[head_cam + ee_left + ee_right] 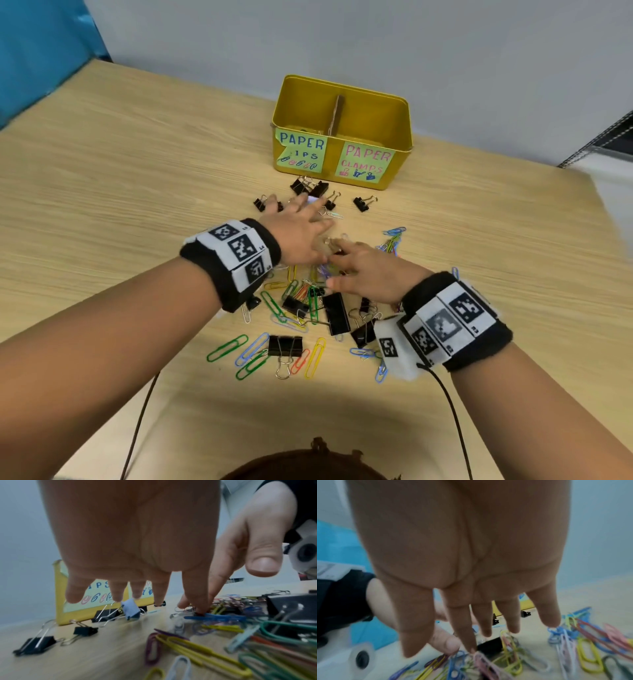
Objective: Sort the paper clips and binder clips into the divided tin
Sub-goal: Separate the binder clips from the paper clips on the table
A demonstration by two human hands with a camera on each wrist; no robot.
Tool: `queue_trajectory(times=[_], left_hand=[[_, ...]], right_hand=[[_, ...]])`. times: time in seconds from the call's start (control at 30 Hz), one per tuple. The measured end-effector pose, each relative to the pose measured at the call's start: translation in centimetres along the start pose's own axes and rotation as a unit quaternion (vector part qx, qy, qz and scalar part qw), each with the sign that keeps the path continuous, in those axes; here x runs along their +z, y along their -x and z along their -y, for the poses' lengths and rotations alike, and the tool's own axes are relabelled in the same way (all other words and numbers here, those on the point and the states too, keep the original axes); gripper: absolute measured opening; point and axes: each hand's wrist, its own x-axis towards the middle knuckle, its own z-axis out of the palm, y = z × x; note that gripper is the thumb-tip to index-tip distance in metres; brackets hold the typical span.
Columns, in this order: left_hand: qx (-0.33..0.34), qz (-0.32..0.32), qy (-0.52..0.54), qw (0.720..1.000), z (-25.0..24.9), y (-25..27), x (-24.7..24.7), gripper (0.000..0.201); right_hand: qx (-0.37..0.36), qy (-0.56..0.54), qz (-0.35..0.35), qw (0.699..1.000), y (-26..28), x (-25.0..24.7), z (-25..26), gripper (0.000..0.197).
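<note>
A yellow tin point(401, 161) with a cardboard divider point(337, 113) stands at the back of the table; its left label reads paper clips, its right one paper clamps. In front of it lies a loose pile of coloured paper clips point(315, 358) and black binder clips point(285, 346). My left hand point(301, 222) hovers over the pile's far side, fingers straight and spread, holding nothing. My right hand point(342, 263) reaches in beside it with straight fingers. Its fingertips point(202, 608) touch clips in the pile's middle, where a blue paper clip point(216, 617) lies.
More small binder clips point(361, 204) lie close to the tin's front wall. A bunch of paper clips point(392, 240) sits right of my hands. Thin cables point(452, 411) hang from both wrists. A blue panel point(41, 51) stands at the far left and a black rack point(603, 137) at the right.
</note>
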Motion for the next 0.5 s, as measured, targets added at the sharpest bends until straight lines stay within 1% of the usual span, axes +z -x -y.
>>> queue_trajectory(times=[0.07,0.13,0.17,0.2,0.23,0.27,0.3,0.33,0.37,0.4,0.43,0.47,0.5], left_hand=[[-0.020,-0.004,-0.002,1.000,0.7,0.1,-0.1,0.073],[-0.011,-0.047,0.017,0.999,1.2,0.6,-0.1,0.072],[0.007,-0.061,0.032,0.998,1.3,1.0,0.0,0.073],[0.030,-0.061,0.049,0.996,1.1,1.4,0.2,0.072],[0.055,-0.048,0.063,0.995,0.7,1.8,0.3,0.070],[0.081,-0.021,0.067,0.994,0.2,2.2,0.7,0.066],[0.109,0.014,0.056,0.992,-0.4,2.6,0.9,0.062],[0.135,0.055,0.036,0.989,-1.0,3.0,1.2,0.060],[0.157,0.090,0.023,0.983,-1.5,3.2,1.5,0.058],[0.172,0.114,0.026,0.978,-1.7,3.2,1.6,0.057],[0.178,0.120,0.050,0.975,-1.9,3.1,1.5,0.055],[0.175,0.108,0.082,0.975,-2.0,2.9,1.3,0.054],[0.160,0.080,0.112,0.977,-2.0,2.6,0.9,0.054]], right_hand=[[0.024,-0.040,-0.064,0.997,0.2,-0.6,-1.0,0.055],[0.049,-0.043,-0.127,0.990,0.2,-0.9,-2.4,0.048],[0.057,-0.043,-0.139,0.988,0.1,-0.9,-2.8,0.043],[0.063,-0.041,-0.133,0.988,-0.2,-0.9,-3.0,0.039],[0.067,-0.036,-0.114,0.991,-0.4,-0.8,-3.1,0.038],[0.069,-0.029,-0.087,0.993,-0.6,-0.7,-3.0,0.039],[0.070,-0.021,-0.067,0.995,-0.8,-0.6,-2.9,0.041],[0.073,-0.017,-0.065,0.995,-0.9,-0.6,-2.8,0.044],[0.077,-0.020,-0.083,0.993,-1.1,-0.8,-2.9,0.047],[0.082,-0.033,-0.119,0.989,-1.2,-1.1,-3.0,0.048],[0.086,-0.050,-0.161,0.982,-1.4,-1.4,-3.2,0.049],[0.088,-0.058,-0.187,0.977,-1.6,-1.7,-3.4,0.050],[0.086,-0.055,-0.187,0.977,-1.9,-1.9,-3.6,0.052]])
